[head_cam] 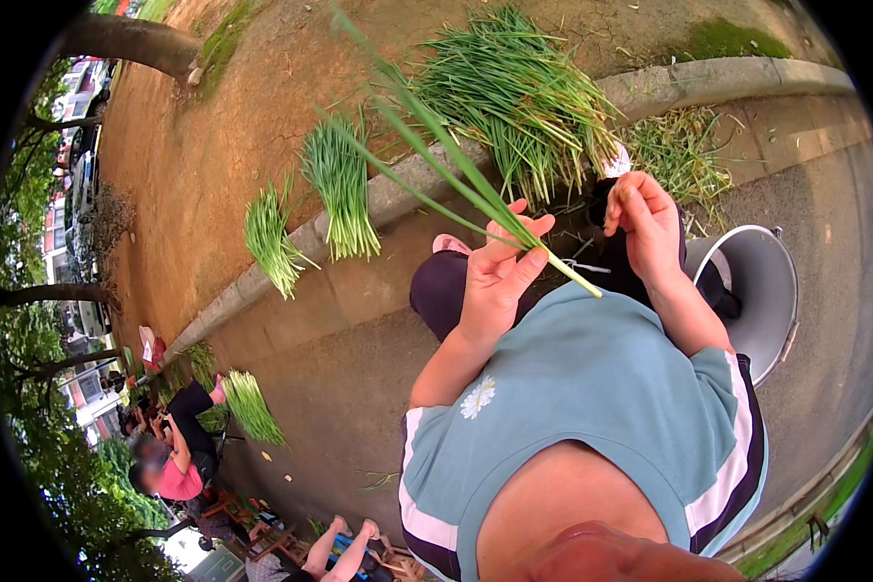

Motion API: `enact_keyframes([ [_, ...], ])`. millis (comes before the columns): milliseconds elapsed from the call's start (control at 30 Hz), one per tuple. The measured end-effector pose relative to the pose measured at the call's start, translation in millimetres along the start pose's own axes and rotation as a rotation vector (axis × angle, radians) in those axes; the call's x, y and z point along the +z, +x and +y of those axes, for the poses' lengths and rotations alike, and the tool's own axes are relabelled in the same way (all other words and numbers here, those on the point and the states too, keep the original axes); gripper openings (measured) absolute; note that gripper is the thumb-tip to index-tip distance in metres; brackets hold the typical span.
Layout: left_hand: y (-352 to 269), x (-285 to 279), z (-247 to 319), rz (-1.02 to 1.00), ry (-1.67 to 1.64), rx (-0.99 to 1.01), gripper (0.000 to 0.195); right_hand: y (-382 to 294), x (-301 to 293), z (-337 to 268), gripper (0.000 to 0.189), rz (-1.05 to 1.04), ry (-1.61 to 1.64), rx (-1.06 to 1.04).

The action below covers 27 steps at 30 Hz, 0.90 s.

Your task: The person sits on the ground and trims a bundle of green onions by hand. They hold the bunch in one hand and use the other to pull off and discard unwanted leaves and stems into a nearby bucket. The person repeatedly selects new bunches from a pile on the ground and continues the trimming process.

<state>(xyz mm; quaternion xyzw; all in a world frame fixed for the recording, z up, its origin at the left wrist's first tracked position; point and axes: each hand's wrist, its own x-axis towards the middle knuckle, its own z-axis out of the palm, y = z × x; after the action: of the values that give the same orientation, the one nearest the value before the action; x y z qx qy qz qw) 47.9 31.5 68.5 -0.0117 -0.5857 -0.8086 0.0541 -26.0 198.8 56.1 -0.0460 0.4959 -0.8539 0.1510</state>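
Note:
My left hand (496, 284) pinches a few long green garlic chives (473, 178) between thumb and fingers. Their pale stem ends point toward my shirt, and the leaves fan out to the upper left. To the right, my right hand (647, 229) is raised with its fingers curled in toward the thumb; whether it grips a thin scrap is unclear. Beyond both hands a large heap of chives (509, 91) lies across the kerb. Left of that heap lie a sorted chive bundle (342, 193) and a smaller one (273, 240).
Withered leaf scraps (676, 153) lie beside the concrete kerb (727, 76) at upper right. A metal bucket (760, 305) stands by my right elbow. At lower left, a person in pink (178, 480) sits near another chive bundle (251, 407). A tree trunk (134, 44) rises upper left.

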Motion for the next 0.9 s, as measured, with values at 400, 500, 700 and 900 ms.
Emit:
enact_keyframes([
  [400,0.9,-4.9,-1.1,0.024,0.656,0.207,0.017,-9.8,34.0,-2.7,0.015,-0.311,-0.877,-0.448],
  [500,2.5,-3.2,5.3,0.007,0.666,0.143,0.019,-11.2,32.3,-0.7,0.014,-0.319,-0.997,-0.464],
  [700,0.2,1.5,3.4,0.032,0.572,0.097,0.022,-13.9,35.4,2.8,0.011,-0.249,-1.027,-0.532],
  [900,-1.1,0.5,-7.7,0.071,0.449,0.07,0.021,-12.3,32.7,2.9,0.012,-0.272,-1.042,-0.593],
])
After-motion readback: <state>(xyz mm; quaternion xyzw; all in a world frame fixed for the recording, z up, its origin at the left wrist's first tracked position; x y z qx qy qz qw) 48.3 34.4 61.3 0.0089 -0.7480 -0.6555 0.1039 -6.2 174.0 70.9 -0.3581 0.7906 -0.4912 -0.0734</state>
